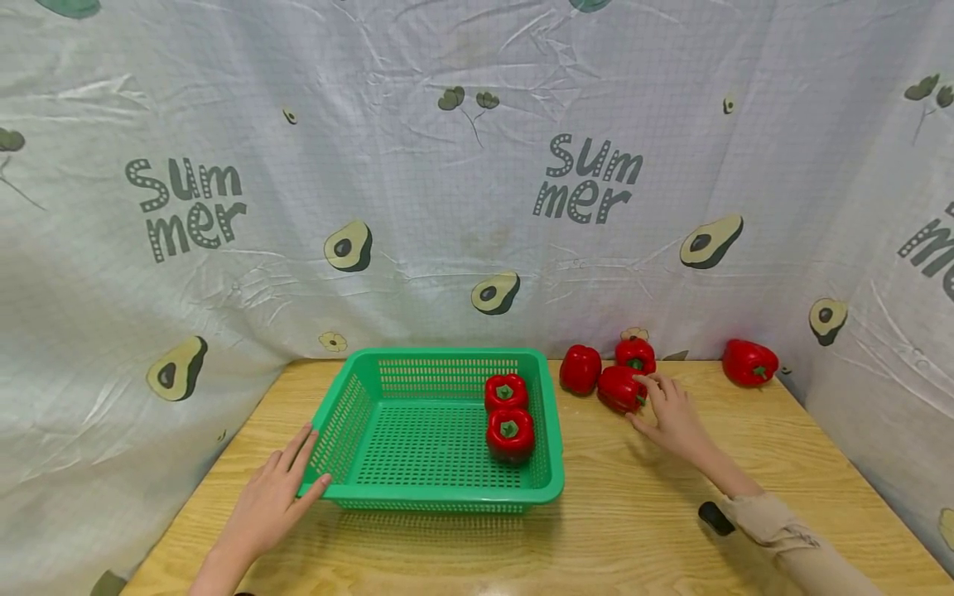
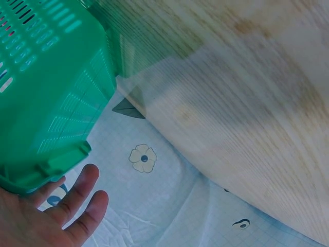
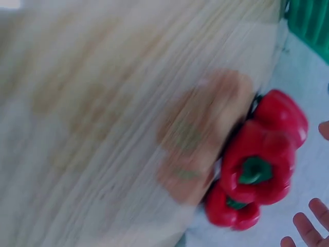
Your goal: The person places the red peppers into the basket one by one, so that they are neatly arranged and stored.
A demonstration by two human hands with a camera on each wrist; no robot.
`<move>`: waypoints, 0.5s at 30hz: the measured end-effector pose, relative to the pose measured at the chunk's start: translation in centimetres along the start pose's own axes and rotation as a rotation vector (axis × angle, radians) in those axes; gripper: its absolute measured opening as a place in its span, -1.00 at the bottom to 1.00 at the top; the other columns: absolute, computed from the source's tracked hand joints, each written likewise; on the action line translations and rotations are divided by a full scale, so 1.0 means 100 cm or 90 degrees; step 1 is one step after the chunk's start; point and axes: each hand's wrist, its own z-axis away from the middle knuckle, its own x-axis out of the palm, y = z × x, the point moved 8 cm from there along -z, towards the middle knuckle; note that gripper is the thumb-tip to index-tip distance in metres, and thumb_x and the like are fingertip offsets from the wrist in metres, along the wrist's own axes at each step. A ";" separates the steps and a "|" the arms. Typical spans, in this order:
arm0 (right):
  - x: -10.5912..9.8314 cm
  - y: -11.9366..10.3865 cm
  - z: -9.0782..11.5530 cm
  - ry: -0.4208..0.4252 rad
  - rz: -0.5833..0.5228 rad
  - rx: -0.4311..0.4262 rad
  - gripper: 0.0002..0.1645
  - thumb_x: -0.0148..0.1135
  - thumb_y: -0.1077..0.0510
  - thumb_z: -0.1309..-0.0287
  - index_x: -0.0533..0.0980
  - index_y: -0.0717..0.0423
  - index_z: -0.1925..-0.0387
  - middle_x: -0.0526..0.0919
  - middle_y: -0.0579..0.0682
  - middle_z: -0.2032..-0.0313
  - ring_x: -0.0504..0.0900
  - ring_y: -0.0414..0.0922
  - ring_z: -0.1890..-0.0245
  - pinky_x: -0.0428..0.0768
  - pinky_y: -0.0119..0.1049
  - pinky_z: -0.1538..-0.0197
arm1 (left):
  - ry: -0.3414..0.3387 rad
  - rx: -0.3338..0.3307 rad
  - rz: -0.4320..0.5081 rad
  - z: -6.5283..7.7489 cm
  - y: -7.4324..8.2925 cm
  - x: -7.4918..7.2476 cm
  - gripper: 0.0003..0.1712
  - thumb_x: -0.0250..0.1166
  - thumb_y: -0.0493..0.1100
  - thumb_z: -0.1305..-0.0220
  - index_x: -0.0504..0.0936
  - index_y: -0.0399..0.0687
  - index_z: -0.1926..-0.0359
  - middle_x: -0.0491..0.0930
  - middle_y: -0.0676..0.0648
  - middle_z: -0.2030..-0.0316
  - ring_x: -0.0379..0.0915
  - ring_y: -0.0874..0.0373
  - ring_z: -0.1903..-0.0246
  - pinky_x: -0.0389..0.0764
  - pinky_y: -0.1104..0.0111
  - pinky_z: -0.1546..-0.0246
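Note:
My left hand (image 1: 268, 497) rests at the front left corner of a green plastic basket (image 1: 447, 494), its fingers fairly straight along the rim. In the left wrist view, those fingers (image 2: 82, 190) show beside the basket's edge (image 2: 51, 172). Two red bell peppers, one nearer (image 1: 510, 447) and one behind it (image 1: 507, 391), sit on the basket's right side. My right hand (image 1: 674, 418) reaches over a red bell pepper lying on its side (image 1: 619, 389), thumb and fingers spread. In the right wrist view, a gap shows between the fingers (image 3: 307, 230) and the pepper with its green stem (image 3: 259, 175).
Two more red peppers, one at the left (image 1: 580, 370) and one behind (image 1: 636, 353), crowd that pepper. Another pepper (image 1: 749, 362) lies at the far right. A patterned cloth (image 1: 417, 248) hangs behind the wooden table (image 1: 619, 530). A small black object (image 1: 715, 519) is by the right cuff.

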 end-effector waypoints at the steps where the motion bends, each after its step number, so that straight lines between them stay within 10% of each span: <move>1: 0.002 0.004 0.000 -0.002 0.000 0.010 -0.19 0.50 0.12 0.42 0.37 0.30 0.03 0.42 0.27 0.18 0.39 0.18 0.23 0.33 -0.03 0.36 | 0.000 0.000 0.000 0.000 0.000 0.000 -0.26 0.06 0.07 -0.24 0.13 -0.29 -0.29 0.12 -0.29 -0.28 0.28 -0.24 -0.05 0.39 -0.06 0.09; 15: 0.032 0.038 -0.009 -0.090 0.010 0.102 0.00 0.45 -0.10 0.33 0.24 0.19 -0.16 0.32 0.29 -0.07 0.33 0.29 0.04 0.26 0.21 0.14 | -0.007 -0.003 0.002 -0.001 0.000 0.000 -0.26 0.06 0.07 -0.24 0.14 -0.31 -0.29 0.11 -0.29 -0.28 0.28 -0.24 -0.05 0.38 -0.06 0.09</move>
